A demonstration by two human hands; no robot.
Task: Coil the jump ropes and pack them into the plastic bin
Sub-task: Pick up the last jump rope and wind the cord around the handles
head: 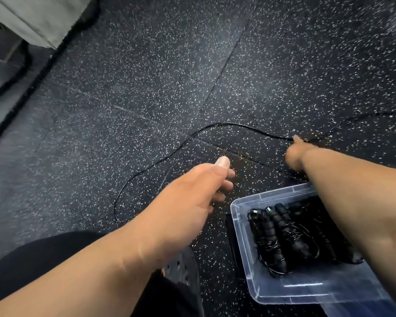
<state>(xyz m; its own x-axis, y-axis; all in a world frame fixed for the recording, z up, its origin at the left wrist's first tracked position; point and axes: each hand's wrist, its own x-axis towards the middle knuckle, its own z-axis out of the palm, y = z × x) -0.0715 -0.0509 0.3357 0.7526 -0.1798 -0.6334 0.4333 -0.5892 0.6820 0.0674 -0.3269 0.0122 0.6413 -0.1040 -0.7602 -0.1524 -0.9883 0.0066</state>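
Note:
A thin black jump rope (226, 123) lies in a loose curve on the speckled rubber floor. My right hand (295, 154) reaches forward and pinches it at its far right bend. My left hand (204, 188) hovers low over the floor with fingers curled and thumb on top. The rope's near end loops back under that forearm, and the fist seems to hold it, though the grip itself is hidden. A clear plastic bin (238, 216) stands at the lower right under my right forearm. Several coiled black ropes with foam handles (284, 236) lie inside it.
The floor is dark rubber tile with white flecks and visible seams (224, 65). A grey padded object (32, 19) and a thick black cord (32, 72) occupy the upper left. My dark-clothed knee (44, 259) and a black perforated shoe (183, 266) sit near the bottom.

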